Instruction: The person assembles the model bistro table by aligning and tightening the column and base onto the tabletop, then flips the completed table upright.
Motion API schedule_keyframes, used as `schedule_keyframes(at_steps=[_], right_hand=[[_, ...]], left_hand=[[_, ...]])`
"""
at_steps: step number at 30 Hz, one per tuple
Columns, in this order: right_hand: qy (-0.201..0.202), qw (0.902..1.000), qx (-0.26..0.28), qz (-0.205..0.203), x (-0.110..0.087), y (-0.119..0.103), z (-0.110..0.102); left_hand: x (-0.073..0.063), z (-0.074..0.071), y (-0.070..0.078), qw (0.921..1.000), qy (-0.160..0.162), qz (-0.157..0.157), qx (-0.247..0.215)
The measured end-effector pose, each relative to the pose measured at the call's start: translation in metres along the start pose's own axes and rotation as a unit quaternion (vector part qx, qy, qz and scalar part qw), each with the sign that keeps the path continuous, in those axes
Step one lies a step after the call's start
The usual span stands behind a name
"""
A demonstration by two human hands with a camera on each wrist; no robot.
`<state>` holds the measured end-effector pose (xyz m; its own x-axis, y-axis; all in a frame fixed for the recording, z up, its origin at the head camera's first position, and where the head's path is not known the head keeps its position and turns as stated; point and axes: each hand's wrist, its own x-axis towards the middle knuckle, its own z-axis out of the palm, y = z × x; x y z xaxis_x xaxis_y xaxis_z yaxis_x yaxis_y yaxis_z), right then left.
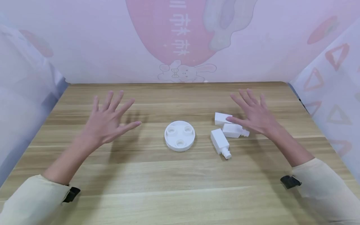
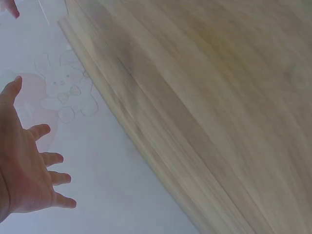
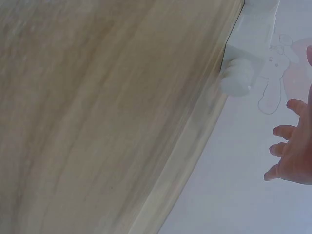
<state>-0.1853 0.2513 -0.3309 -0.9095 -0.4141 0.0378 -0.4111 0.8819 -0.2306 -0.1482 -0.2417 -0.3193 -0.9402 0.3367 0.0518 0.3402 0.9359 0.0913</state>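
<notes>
A round white disc with three ringed sockets lies on the table between the hands. To its right are three white square-bodied pieces with narrow necks or ends: one front piece points toward the person, a middle piece points right, and a rear piece is partly hidden by the right thumb. My left hand is spread above the table, left of the disc, holding nothing. My right hand, fingers also spread, hovers beside the white pieces; its wrist view shows one white piece near it.
The wood-grain table ends at a pale printed backdrop with cartoon rabbits. Pale printed sheets flank both sides. Each light sleeve has a dark strap piece at the cuff.
</notes>
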Motion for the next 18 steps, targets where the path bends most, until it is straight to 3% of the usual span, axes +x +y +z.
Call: schedule_keyframes(at_steps=[8, 18], right_hand=[[-0.008, 0.9997, 0.017, -0.015, 0.0, -0.014, 0.0], [0.016, 0.9952, 0.093, -0.023, -0.004, -0.037, 0.001]], left_hand=[[0.011, 0.003, 0.022, 0.9995, 0.0, 0.029, -0.013], [0.024, 0.017, 0.053, 0.9948, -0.033, 0.086, -0.045]])
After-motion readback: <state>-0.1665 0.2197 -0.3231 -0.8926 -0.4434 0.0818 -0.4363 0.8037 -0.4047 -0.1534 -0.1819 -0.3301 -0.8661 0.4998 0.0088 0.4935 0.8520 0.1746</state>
